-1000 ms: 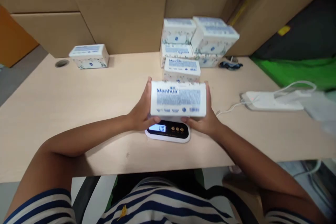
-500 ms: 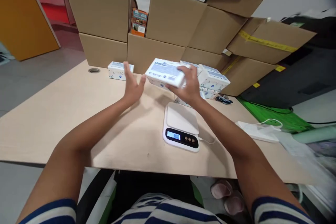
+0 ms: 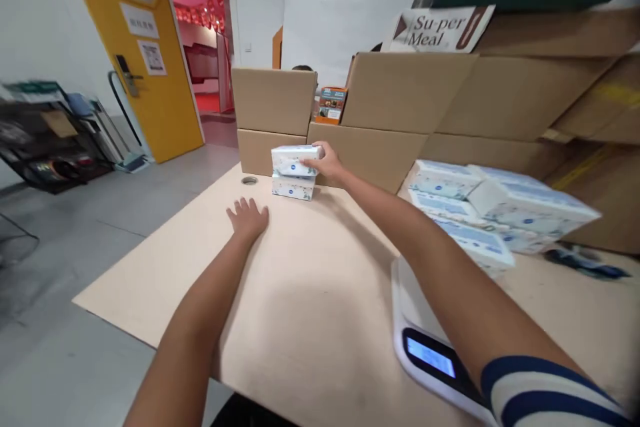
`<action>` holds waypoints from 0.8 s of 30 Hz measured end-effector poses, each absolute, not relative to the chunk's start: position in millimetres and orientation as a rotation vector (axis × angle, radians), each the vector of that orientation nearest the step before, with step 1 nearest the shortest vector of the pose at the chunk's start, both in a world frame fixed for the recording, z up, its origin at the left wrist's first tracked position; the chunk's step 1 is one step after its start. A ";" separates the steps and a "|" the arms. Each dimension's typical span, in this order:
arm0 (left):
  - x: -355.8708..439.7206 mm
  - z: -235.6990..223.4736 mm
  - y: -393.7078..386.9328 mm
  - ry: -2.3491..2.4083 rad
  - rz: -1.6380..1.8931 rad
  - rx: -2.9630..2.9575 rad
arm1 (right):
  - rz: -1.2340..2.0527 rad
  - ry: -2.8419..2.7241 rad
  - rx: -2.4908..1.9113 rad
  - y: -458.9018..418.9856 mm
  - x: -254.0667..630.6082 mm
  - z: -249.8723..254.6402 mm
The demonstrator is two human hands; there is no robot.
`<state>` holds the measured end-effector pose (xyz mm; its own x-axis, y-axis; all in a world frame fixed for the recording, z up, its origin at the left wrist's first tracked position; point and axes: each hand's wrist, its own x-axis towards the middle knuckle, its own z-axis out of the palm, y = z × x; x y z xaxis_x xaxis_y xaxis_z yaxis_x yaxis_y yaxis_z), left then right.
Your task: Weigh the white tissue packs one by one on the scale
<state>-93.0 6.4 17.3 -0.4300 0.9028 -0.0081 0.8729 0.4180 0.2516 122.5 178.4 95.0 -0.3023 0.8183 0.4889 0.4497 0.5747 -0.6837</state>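
My right hand (image 3: 325,163) grips the right end of a white tissue pack (image 3: 286,161) with blue print. That pack rests on, or just over, a second tissue pack (image 3: 293,187) standing on the table. With fingers spread, my left hand (image 3: 249,219) lies flat on the tabletop, left of the two packs, and holds nothing. Under my right forearm is a white kitchen scale (image 3: 400,293), partly hidden, its display lit but too blurred to read. More tissue packs (image 3: 530,203) are stacked behind the scale on the right.
Cardboard boxes (image 3: 390,93) form a wall along the back of the table (image 3: 300,300). An orange small box (image 3: 331,105) sits among them. A round cable hole (image 3: 249,181) is near the far left edge. A dark coiled item (image 3: 585,261) lies at the right.
My right hand has carried the tissue pack from above the scale left onto or over the lone pack. My left hand has come down onto the table. The view has turned left.
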 end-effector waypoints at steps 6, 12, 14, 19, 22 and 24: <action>-97.7 10.9 10.1 2.551 0.199 1.591 | 0.840 -1.828 -1.007 193.8 126.6 68.6; -93.6 14.5 7.1 2.548 0.173 1.584 | 0.960 -1.758 -0.987 192.7 126.6 61.9; -92.6 16.1 5.5 2.548 0.160 1.587 | 1.011 -1.740 -0.971 192.6 128.6 63.4; -92.5 17.0 3.5 2.554 0.158 1.591 | 1.079 -1.712 -0.951 194.5 137.5 66.8; -93.9 16.1 4.2 2.551 0.165 1.585 | 1.091 -1.700 -0.959 193.8 140.6 63.9; -94.9 15.6 4.7 2.548 0.172 1.583 | 1.086 -1.694 -0.971 191.3 141.0 59.9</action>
<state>-94.9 4.7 15.6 -0.4382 0.8971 -0.0558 0.8816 0.4411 0.1683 141.0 191.3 59.9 -0.3108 0.9154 0.2559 0.1492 0.3129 -0.9380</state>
